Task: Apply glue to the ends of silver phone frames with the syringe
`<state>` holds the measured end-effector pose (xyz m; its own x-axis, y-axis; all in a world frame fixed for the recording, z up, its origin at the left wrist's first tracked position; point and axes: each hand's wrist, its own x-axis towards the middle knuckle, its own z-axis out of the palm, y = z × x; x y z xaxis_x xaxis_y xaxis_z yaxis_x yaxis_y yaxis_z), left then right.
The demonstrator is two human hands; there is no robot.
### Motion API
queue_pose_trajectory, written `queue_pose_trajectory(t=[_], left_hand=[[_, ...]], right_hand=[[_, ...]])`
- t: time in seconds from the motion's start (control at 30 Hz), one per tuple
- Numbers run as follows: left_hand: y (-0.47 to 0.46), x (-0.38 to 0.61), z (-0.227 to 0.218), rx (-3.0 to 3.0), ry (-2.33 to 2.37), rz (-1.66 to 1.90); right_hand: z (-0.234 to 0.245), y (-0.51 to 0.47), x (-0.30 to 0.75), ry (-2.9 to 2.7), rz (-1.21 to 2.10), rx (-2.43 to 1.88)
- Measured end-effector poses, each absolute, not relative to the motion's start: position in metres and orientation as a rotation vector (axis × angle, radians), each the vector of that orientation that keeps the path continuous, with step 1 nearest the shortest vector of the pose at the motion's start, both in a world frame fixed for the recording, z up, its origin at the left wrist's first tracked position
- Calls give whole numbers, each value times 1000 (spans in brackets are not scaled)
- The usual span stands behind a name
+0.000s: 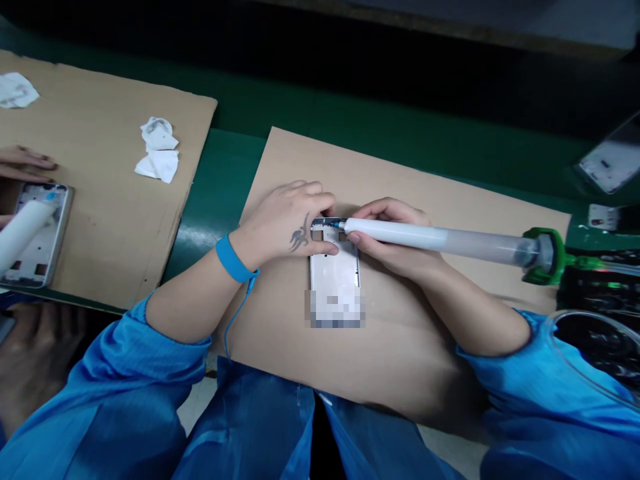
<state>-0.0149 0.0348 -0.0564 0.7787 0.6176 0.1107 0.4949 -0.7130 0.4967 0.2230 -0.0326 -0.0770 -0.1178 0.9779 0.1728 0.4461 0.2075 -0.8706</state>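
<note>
My left hand (pixel 293 223) grips the upper part of a pale phone frame (pixel 335 283), with the thumb across its face and the fingers curled at the top edge. The frame lies on a brown cardboard sheet (pixel 280 307). In my right hand (pixel 413 260) is a long dispensing syringe (pixel 450 241), white at the front and translucent behind, held near its tip. Its blue nozzle (pixel 336 225) is at the frame's top edge; whether it touches cannot be made out. A green cap with a hose closes the syringe's rear end. Around my left wrist is a blue corded band (pixel 233 259).
At left, a co-worker's hand (pixel 25 160) is beside another phone frame (pixel 64 220) and a white syringe (pixel 25 230). Crumpled white wipes (pixel 159 150) lie on that cardboard. On the right are another frame (pixel 613 160), dark parts (pixel 600 293) and a clear round rim (pixel 555 327).
</note>
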Motion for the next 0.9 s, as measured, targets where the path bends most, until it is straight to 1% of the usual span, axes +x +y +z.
queue_pose_trajectory(t=[0.9], left_hand=[[36,-15,-57,2518,828,366]], right_hand=[[-74,-32,224,-1685,877,-1373]])
